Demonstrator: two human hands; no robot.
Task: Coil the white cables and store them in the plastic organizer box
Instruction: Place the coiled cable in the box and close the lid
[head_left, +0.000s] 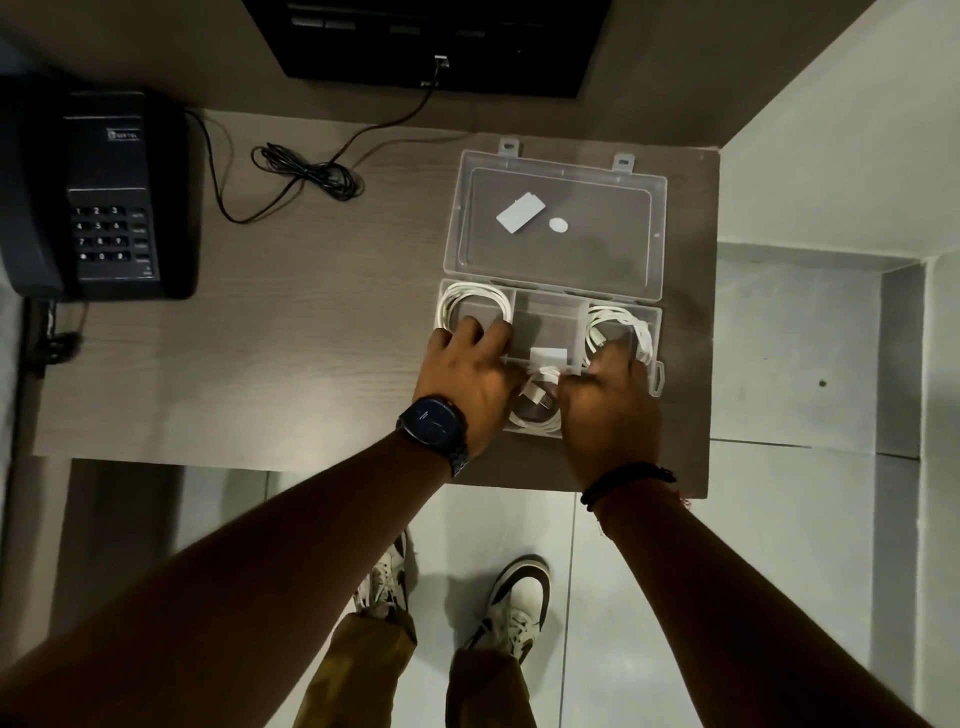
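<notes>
- White cables lie coiled inside the plastic organizer box (655, 332), which sits open on the desk (311, 338) with its clear lid (561, 223) folded flat beyond the hands.
- One coil (475, 301) fills the left compartment, just past the left hand's fingertips (467, 327).
- A second coil (618, 327) sits in the right compartment, just beyond the right hand's fingers (605, 366).
- A third coil (537, 415) lies in the near middle compartment, between the two hands.
- The left hand (467, 384), with a dark watch (434, 423) on its wrist, rests spread over the box's left part; its fingers are loose and not closed on anything that shows.
- The right hand (610, 410) curls over the box's right near part; whether its fingers grip the third coil I cannot tell.
- A black telephone (98, 197) stands well to the left of the left fingers.
</notes>
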